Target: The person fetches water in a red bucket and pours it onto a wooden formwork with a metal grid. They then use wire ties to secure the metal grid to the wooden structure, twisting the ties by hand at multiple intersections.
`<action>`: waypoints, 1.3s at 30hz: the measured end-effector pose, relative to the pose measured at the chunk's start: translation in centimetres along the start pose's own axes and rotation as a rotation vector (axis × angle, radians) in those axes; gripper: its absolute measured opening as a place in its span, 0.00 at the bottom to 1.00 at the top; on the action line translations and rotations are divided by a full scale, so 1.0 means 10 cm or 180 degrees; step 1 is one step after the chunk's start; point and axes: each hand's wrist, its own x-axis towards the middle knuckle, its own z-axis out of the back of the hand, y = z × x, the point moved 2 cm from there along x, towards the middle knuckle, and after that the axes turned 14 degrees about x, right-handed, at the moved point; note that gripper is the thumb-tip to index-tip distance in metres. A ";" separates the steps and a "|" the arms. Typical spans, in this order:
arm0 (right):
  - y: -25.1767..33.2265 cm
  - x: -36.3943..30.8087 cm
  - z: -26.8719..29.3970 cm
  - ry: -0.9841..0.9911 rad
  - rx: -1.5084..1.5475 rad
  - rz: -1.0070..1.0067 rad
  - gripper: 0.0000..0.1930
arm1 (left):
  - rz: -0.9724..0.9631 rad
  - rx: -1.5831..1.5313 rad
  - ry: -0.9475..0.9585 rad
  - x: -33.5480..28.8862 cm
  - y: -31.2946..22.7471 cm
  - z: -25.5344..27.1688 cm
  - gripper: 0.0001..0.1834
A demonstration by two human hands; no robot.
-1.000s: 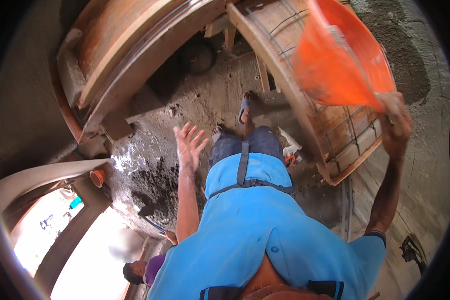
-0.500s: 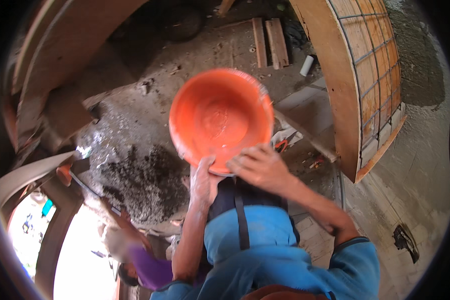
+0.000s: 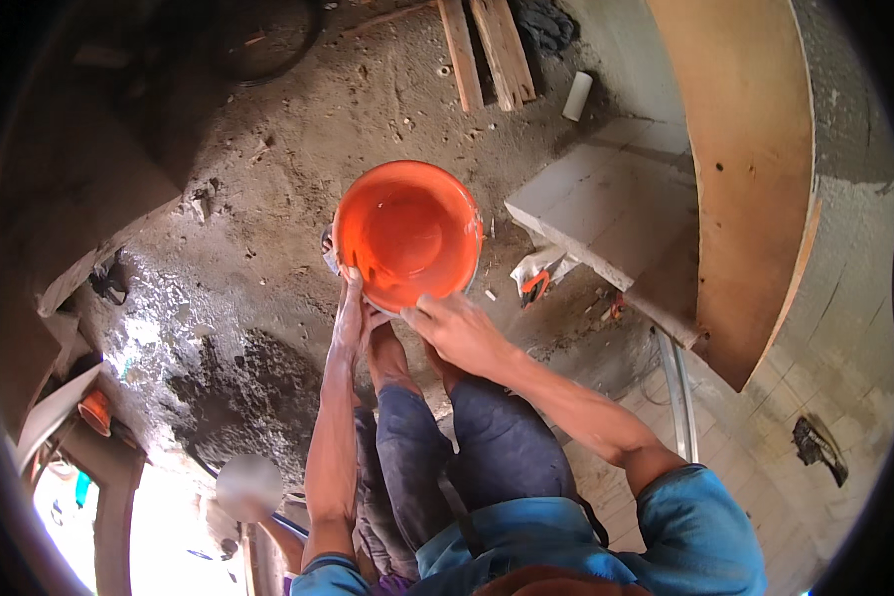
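Held above the floor (image 3: pixel 288 179), an orange bucket (image 3: pixel 407 238) faced open-side up, the person's left hand (image 3: pixel 352 303) grasping its near-left rim, the right hand (image 3: pixel 452 330) its near-right. Beyond the bucket lay two planks (image 3: pixel 504 55); to its left, a dark heap (image 3: pixel 243 397).

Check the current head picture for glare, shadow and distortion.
In the head view, the lower-left opening is washed out white, the wet floor glares, the upper left lies in shadow, and a rounded black fisheye border frames it; the orange basin reads clearly.
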 end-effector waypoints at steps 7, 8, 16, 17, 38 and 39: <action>-0.74 -0.19 -0.20 -0.0222 0.0405 -0.1204 0.09 | 0.0414 0.1270 -0.0890 0.06 0.76 0.12 0.49; -0.84 -0.30 -0.31 -0.0249 0.0529 -0.1290 0.10 | 0.0455 0.1627 -0.1019 -0.07 0.89 0.22 0.49; -1.58 -1.32 -0.83 -0.0124 0.0701 -0.1935 0.15 | 0.1627 0.1458 -0.1285 -1.72 1.06 0.32 0.43; -1.63 -1.40 -0.89 -0.0040 0.0659 -0.2021 0.16 | 0.1674 0.1481 -0.1249 -1.88 1.15 0.36 0.45; -2.06 -3.50 -1.82 -0.0203 0.1094 -0.4015 0.22 | 0.2397 0.5324 0.0693 -2.70 0.25 -0.60 0.63; -2.05 -3.58 -1.81 -0.0144 0.1115 -0.4140 0.23 | 0.2354 0.5414 0.0751 -2.74 0.24 -0.59 0.63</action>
